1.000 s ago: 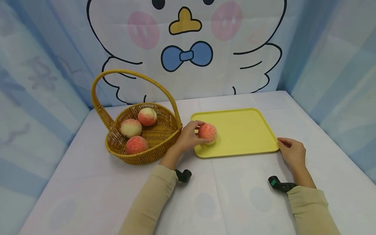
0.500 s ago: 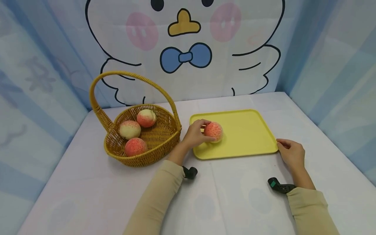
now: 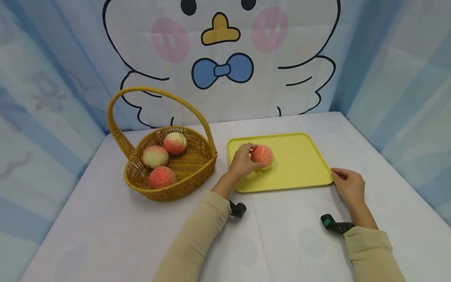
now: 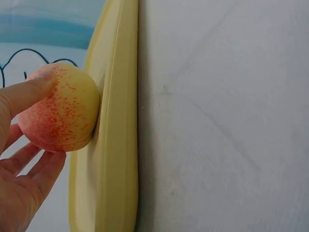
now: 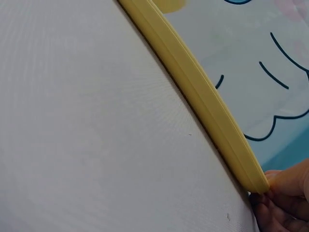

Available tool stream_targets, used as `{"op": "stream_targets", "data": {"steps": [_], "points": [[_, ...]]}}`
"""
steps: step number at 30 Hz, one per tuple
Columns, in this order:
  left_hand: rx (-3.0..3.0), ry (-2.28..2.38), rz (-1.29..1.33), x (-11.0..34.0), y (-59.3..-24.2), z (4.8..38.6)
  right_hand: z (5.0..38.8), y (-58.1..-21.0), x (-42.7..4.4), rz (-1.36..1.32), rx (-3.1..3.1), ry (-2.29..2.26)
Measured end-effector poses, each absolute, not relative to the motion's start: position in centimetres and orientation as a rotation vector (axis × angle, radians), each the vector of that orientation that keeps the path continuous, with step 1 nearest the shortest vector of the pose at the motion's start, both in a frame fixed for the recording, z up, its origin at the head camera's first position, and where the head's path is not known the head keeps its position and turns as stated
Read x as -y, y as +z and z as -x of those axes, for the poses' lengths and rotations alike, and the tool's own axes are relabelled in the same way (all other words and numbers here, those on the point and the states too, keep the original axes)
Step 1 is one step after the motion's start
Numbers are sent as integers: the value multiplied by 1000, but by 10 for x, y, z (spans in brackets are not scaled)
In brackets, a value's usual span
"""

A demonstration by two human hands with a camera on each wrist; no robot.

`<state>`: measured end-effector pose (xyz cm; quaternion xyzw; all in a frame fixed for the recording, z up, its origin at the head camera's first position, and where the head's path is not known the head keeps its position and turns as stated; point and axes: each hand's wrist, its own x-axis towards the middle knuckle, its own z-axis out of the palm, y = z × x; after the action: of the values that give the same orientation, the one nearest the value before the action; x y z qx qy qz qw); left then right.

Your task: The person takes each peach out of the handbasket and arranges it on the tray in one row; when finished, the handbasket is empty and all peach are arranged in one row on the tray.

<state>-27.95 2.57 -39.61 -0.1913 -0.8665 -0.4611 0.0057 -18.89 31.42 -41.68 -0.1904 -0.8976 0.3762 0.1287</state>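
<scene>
My left hand (image 3: 242,161) holds a pink-and-cream peach (image 3: 264,156) between thumb and fingers, over the left part of a yellow tray (image 3: 299,160). Seen from the left wrist, the peach (image 4: 65,108) is right at the tray's surface (image 4: 118,145); whether it bears on the tray I cannot tell. At the tray's near right corner, my right hand (image 3: 349,186) pinches the rim, its thumb and fingers (image 5: 289,181) meeting at the corner in the right wrist view.
Left of the tray stands a brown wicker basket (image 3: 177,193) with a tall arched handle (image 3: 169,95). Inside lie three more peaches, one at the back (image 3: 175,143). A cartoon-printed cloth (image 3: 222,102) hangs behind the white table (image 3: 116,227).
My left hand has carried the peach a little to the right across the tray, away from the basket. The right hand keeps its place at the tray's corner.
</scene>
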Motion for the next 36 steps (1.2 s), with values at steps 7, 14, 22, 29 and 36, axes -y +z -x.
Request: {"op": "stream_targets", "data": {"steps": [7, 14, 22, 29, 36], "points": [[2719, -1435, 627, -30, -395, 278, 189, -419, -317, 540, 2608, 1104], [2641, -1575, 689, -31, -399, 279, 188, -418, -317, 533, 2610, 1096], [2505, -1690, 532, -50, -409, 277, 188, -416, -316, 568, 2620, 1128], [2557, -1607, 554, -62, -408, 275, 189, -416, -315, 586, 2614, 1138], [2540, -1593, 620, -66, -410, 273, 189, -420, -317, 572, 2610, 1137]]}}
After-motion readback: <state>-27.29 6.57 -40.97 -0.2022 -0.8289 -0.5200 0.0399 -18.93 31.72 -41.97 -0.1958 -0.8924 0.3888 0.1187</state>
